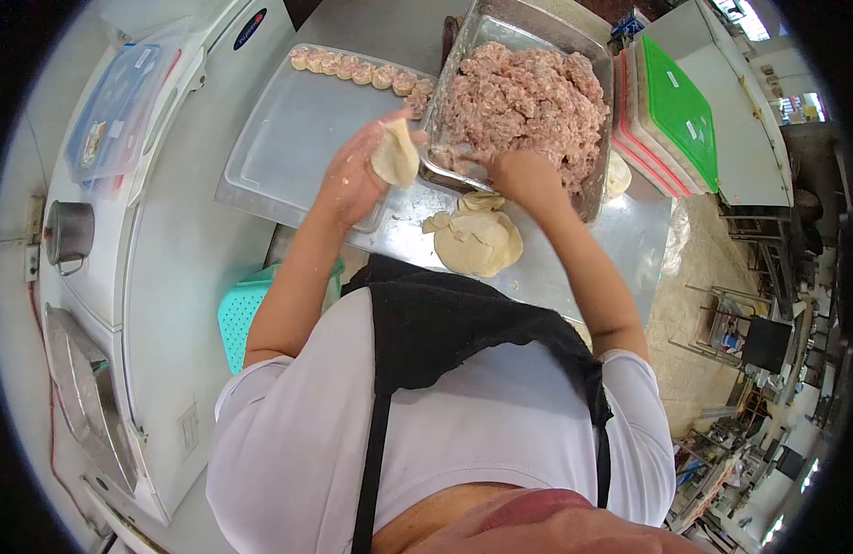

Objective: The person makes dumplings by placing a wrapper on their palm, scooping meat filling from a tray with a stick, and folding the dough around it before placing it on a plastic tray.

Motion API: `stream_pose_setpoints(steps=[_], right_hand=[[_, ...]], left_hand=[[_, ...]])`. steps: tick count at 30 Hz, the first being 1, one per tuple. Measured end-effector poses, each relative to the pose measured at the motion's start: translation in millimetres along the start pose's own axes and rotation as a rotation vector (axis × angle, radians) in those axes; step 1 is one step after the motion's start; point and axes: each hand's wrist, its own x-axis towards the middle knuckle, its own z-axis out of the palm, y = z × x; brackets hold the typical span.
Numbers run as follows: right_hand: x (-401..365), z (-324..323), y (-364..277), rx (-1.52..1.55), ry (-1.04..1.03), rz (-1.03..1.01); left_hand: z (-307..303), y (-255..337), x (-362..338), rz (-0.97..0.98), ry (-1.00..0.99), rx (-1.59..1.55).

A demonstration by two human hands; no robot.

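Note:
A thin, pale dough wrapper (394,155) rests in my left hand (354,175), its fingers bent around the edge, above the right side of a translucent tray (297,138). A row of several small filled dumplings (362,73) lines that tray's far edge. My right hand (523,180) is closed at the near edge of a metal pan (593,198) heaped with ground meat (528,102). A flat utensil (462,161) extends from it toward the meat. Below the pan, a stack of round dough wrappers (479,242) lies on the metal table.
Stacked trays with a green lid (680,111) stand right of the pan. More wrappers (618,175) show between them. A turquoise basket (244,319) is low on the left, beside a white freezer (182,231). A metal pot (69,231) sits farther left.

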Motion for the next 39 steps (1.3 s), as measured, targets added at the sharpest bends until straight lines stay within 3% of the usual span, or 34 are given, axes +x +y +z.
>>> stream_pose_setpoints(steps=[2, 6, 8, 12, 14, 15, 18, 20, 23, 27, 29, 31, 32, 33, 35, 36, 39], right_hand=[[-24, -13, -10, 0.089, 0.026, -0.005], [-33, 1, 23, 0.455, -0.011, 0.05], [-37, -8, 33, 0.694, -0.102, 0.119], [-31, -18, 42, 0.527, -0.039, 0.092], [-23, -16, 26, 0.101, -0.141, 0.106], [-27, -11, 22, 0.106, -0.14, 0.108], [-42, -7, 17, 0.343, -0.042, 0.065], [-49, 8, 37, 0.531, -0.008, 0.075], [-58, 4, 54, 0.876, 0.087, 0.18], [-57, -31, 63, 1.308, 0.136, 0.399], [-51, -38, 60, 1.39, 0.189, 0.355], [-43, -38, 52, 1.259, 0.276, 0.321], [-36, -29, 43, 1.041, 0.414, 0.273], [-37, -27, 45, 1.041, 0.431, 0.283], [-44, -24, 47, 0.709, 0.443, 0.239], [-51, -32, 46, 0.711, 0.46, 0.253], [-78, -71, 37, 0.243, 0.336, 0.291]], left_hand=[[5, 9, -2, 0.178, 0.162, 0.336], [12, 20, 2, 0.134, 0.192, 0.305], [13, 23, 9, 0.126, 0.229, 1.321], [30, 33, 23, 0.072, 0.143, 1.564], [32, 34, 30, 0.169, 0.054, 1.436], [34, 33, 33, 0.166, 0.052, 1.44], [27, 27, 47, 0.211, 0.12, 1.381], [0, 7, 63, 0.12, 0.26, 0.713], [0, -10, 79, 0.241, 0.328, 0.483], [12, -33, 115, 0.265, 0.222, 0.123], [25, -51, 137, 0.171, 0.19, -0.171], [66, -44, 138, 0.136, 0.19, -0.159], [80, -39, 139, 0.118, 0.195, -0.267], [87, -36, 142, 0.097, 0.201, -0.372], [75, -42, 150, 0.087, 0.187, -0.401], [54, -49, 154, 0.082, 0.199, -0.423], [29, -61, 162, 0.075, 0.273, -0.41]])
